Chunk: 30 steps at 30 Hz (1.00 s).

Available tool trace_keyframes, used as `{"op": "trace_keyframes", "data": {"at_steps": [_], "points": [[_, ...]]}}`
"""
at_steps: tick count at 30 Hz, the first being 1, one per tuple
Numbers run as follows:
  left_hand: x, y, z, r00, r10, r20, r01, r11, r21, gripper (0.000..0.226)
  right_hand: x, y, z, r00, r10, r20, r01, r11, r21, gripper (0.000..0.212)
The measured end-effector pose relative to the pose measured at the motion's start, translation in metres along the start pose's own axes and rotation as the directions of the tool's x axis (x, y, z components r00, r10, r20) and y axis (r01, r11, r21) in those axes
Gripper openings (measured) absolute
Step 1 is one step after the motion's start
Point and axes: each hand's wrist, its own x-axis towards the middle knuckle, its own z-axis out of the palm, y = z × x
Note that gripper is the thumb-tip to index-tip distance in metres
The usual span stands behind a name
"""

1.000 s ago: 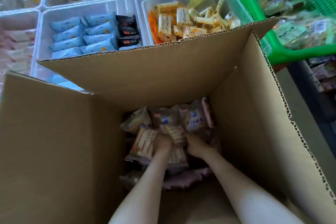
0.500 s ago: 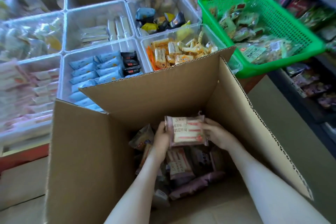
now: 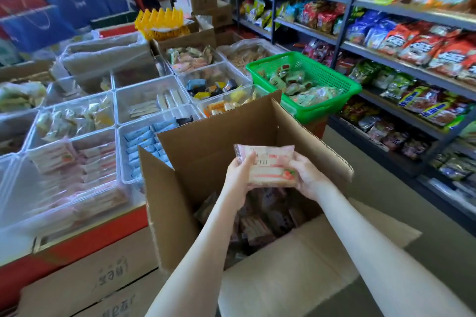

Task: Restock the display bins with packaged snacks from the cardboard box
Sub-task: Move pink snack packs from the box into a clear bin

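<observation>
Snack pack point(image 3: 268, 162) in grip of left hand point(image 3: 239, 175), right hand point(image 3: 309, 177), above cardboard box point(image 3: 206, 152) beside display bins point(image 3: 115, 108), shelves point(image 3: 401, 64).

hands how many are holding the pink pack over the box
2: the left hand grips the pink pack at its left edge and the right hand at its right edge, above the open cardboard box.
</observation>
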Motion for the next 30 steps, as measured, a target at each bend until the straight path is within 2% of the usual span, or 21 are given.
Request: {"op": "trace_keyframes", "data": {"at_steps": [3,6,9,13,15,18,21,23,25,28,30], "points": [[-0.041,0.017,-0.009,0.996,0.066,0.051,-0.067,0.998,0.006,0.025,-0.035,-0.005,0.026,0.996,-0.084,-0.011,0.085,0.994,0.075,0.036],[-0.073,0.033,-0.026,0.993,0.108,0.041,-0.107,0.994,-0.028,0.019,-0.056,-0.010,0.063,0.995,-0.067,-0.069,0.076,0.988,0.131,0.046],[-0.098,0.051,-0.052,0.988,0.152,-0.032,-0.155,0.984,-0.085,0.027,-0.065,-0.013,0.102,0.995,-0.080,-0.060,0.084,0.994,0.068,0.045],[-0.121,0.070,-0.098,0.978,0.190,-0.087,-0.204,0.959,-0.198,0.038,-0.066,-0.013,0.151,0.992,-0.120,0.032,0.121,0.993,-0.017,0.043],[-0.129,0.078,-0.127,0.963,0.219,-0.157,-0.248,0.948,-0.197,0.036,-0.062,-0.013,0.176,0.984,-0.151,0.097,0.162,0.981,-0.108,0.042],[-0.135,0.092,-0.177,0.930,0.272,-0.246,-0.316,0.935,-0.160,0.036,-0.047,-0.014,0.218,0.968,-0.179,0.174,0.234,0.894,-0.382,0.034],[-0.137,0.111,-0.235,0.891,0.302,-0.340,-0.362,0.923,-0.131,0.037,-0.019,-0.006,0.277,0.958,-0.188,0.218,0.274,0.826,-0.493,0.028],[-0.134,0.124,-0.282,0.853,0.317,-0.414,-0.370,0.928,-0.052,0.037,0.004,0.007,0.324,0.952,-0.211,0.221,0.300,0.777,-0.553,0.025],[-0.123,0.134,-0.335,0.802,0.350,-0.484,-0.343,0.933,0.106,0.037,0.032,0.023,0.369,0.943,-0.241,0.231,0.334,0.702,-0.629,0.022],[-0.099,0.143,-0.415,0.696,0.421,-0.581,-0.139,0.874,0.466,0.039,0.088,0.059,0.428,0.939,-0.225,0.259,0.342,0.575,-0.743,0.020],[-0.081,0.148,-0.460,0.669,0.432,-0.605,-0.020,0.824,0.566,0.041,0.128,0.087,0.461,0.950,-0.197,0.242,0.311,0.531,-0.788,0.026]]}}
